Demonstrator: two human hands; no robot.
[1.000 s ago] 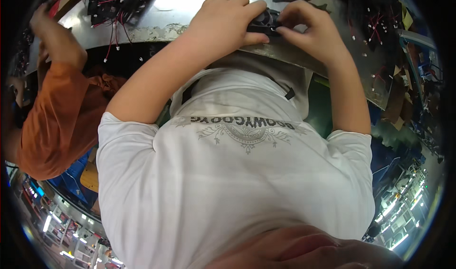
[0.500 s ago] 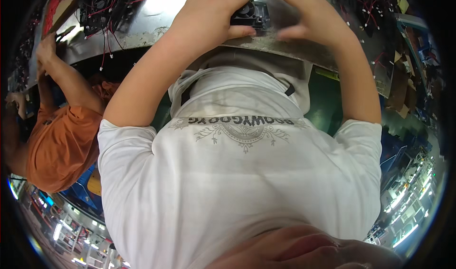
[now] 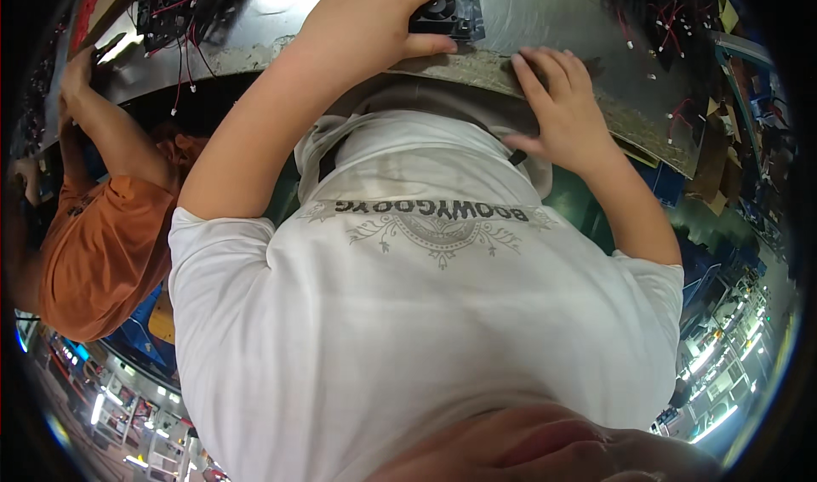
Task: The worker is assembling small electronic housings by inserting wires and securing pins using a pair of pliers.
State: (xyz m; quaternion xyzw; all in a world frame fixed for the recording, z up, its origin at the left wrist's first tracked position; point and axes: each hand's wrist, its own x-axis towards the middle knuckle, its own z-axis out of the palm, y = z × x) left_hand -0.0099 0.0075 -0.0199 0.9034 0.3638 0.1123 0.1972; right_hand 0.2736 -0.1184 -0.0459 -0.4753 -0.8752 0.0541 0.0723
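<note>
Fan (image 3: 457, 14) sits just beyond the near edge of the table (image 3: 540, 18), exposed end pointing right, grasped between thumb and fingers of the closer left hand (image 3: 374, 16), while the right hand (image 3: 563, 112), fingers empty and loosely spread, overlaps that edge farther right.

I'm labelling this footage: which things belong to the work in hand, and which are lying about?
In use:
black fan unit, in the left hand
metal table

Apparently lying about:
wired black fans, upper left
red-wired dark parts, upper right

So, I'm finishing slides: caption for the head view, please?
Left hand grips a black fan on a metal table; right hand open.
</note>
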